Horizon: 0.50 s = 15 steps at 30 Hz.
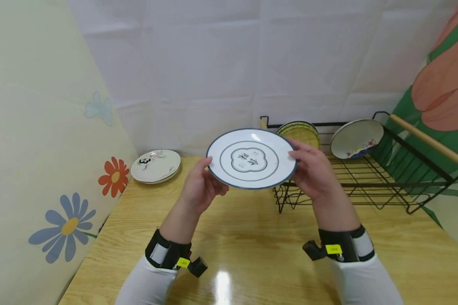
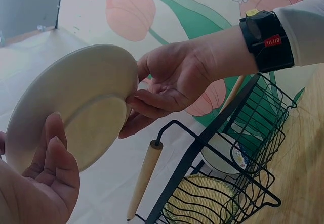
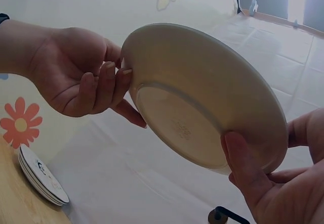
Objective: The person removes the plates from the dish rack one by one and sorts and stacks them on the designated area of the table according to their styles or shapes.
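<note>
A white plate with a blue rim and dark characters in its middle is held up above the table by both hands. My left hand grips its left edge, thumb on the rim and fingers underneath. On the opposite edge my right hand pinches the rim the same way. Both wrist views show the plate's plain underside, with fingertips pressed against it. Behind and to the right of the plate stands a black wire dish rack, partly hidden by my right hand.
A stack of white plates with a dark floral print lies at the table's back left. In the rack stand a woven yellow-green round piece and a white dish with flowers. A white cloth hangs behind the wooden table.
</note>
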{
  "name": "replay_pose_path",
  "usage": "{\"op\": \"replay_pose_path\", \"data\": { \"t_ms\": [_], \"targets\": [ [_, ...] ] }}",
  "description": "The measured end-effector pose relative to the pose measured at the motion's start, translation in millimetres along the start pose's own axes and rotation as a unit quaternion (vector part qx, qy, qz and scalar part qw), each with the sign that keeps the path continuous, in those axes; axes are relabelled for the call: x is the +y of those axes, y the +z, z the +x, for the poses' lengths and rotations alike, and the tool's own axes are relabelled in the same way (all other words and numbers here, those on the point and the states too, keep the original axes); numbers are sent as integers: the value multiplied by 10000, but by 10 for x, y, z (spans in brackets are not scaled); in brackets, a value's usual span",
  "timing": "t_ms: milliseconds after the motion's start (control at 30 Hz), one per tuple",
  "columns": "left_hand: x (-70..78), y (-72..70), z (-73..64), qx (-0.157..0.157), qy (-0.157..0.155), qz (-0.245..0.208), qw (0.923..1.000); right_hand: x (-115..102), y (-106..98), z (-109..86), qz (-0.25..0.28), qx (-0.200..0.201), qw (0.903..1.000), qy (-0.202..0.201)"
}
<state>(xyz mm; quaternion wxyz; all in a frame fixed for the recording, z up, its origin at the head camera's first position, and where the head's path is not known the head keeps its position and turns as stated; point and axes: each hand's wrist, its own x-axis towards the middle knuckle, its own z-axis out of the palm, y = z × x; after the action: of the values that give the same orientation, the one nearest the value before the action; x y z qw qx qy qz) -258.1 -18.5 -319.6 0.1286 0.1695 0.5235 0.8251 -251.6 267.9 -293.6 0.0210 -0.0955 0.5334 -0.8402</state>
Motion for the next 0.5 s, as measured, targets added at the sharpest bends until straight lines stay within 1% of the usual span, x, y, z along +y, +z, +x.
{"op": "replay_pose_path", "data": {
  "t_ms": [167,367,500],
  "targets": [
    [15,-19,-3,-24,4,94,10000,27,20,-4,-33,-67,10000,-35],
    [15,-43,17,-323,157,31,9993,43,34,-9,-22,-10,10000,-75],
    [22,-60,26,-408,161,-10,9990,50,43,-7,50,-99,9999,-116]
  ]
}}
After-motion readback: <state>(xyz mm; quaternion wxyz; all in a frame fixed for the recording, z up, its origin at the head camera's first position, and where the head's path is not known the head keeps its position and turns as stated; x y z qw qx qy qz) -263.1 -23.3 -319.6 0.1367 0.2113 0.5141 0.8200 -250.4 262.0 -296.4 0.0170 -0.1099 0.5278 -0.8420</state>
